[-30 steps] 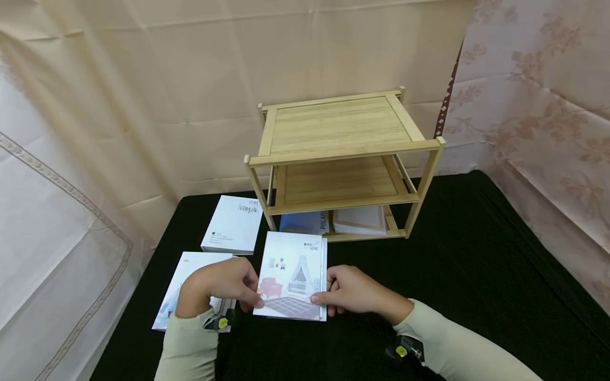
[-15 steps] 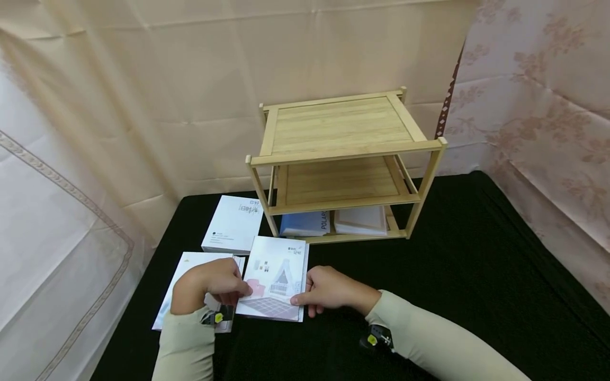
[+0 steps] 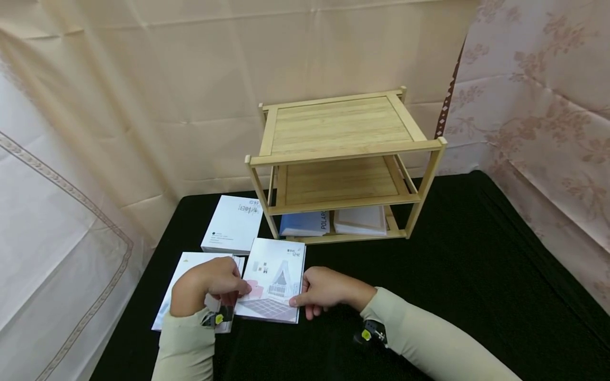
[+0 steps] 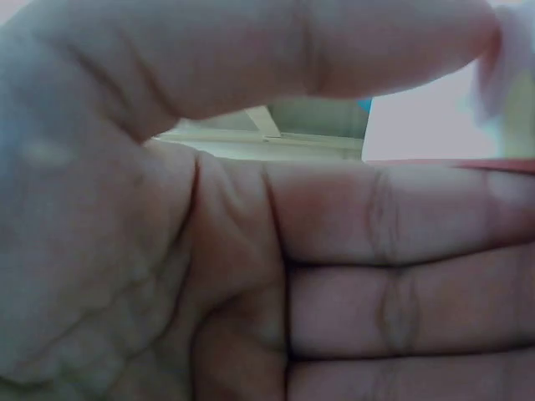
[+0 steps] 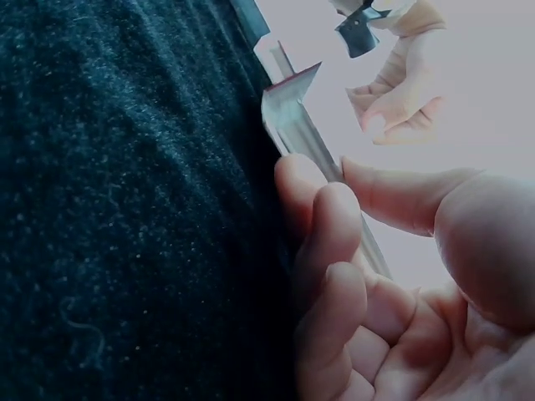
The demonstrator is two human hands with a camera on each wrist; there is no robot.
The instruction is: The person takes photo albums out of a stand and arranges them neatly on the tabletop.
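A white book [image 3: 274, 280] with a pink armchair and a lilac grid on its cover lies between my two hands. At its lower left side my left hand [image 3: 209, 284] pinches it, thumb on the cover. My right hand [image 3: 331, 288] grips the right edge; the right wrist view shows the thumb [image 5: 397, 194] above and curled fingers along the book's side. Under my left wrist, another white book [image 3: 183, 272] is partly hidden. Whether the held book rests on that one's right edge, I cannot tell. The left wrist view is mostly palm and fingers [image 4: 401, 213].
A white book [image 3: 233, 225] lies farther back on the black cloth [image 3: 457, 280]. Behind stands a three-tier wooden shelf [image 3: 338, 127]. Its bottom tier holds a blue book [image 3: 302, 223] and a white book [image 3: 360, 219]. Curtains [image 3: 190, 95] hang around the table.
Both hands have shifted the armchair book left, towards the book under my left wrist, with most of the motion early on. The right arm followed it left. The shelf and other books stayed put.
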